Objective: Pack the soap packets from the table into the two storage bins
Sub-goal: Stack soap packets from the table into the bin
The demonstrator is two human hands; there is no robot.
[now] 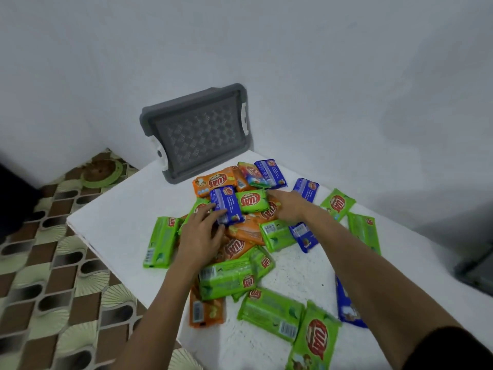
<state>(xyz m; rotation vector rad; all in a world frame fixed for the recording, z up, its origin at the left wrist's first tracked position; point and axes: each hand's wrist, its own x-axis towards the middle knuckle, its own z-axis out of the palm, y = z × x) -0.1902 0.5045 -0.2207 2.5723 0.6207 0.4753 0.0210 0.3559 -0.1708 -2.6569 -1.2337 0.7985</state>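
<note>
Several green, orange and blue soap packets lie in a loose pile (248,236) on the white table (112,222). My left hand (201,232) reaches into the pile and its fingers grip a blue packet (225,205) at the near end. My right hand (288,205) lies over the pile with fingers stretched toward a green packet (253,200), touching its right end. No storage bin is in view; only a grey lid (197,134) shows.
The grey lid with white latches leans against the wall at the table's far corner. White walls close in behind and to the right. A patterned tiled floor (53,276) lies left of the table edge. A dark object (474,268) sits at the right.
</note>
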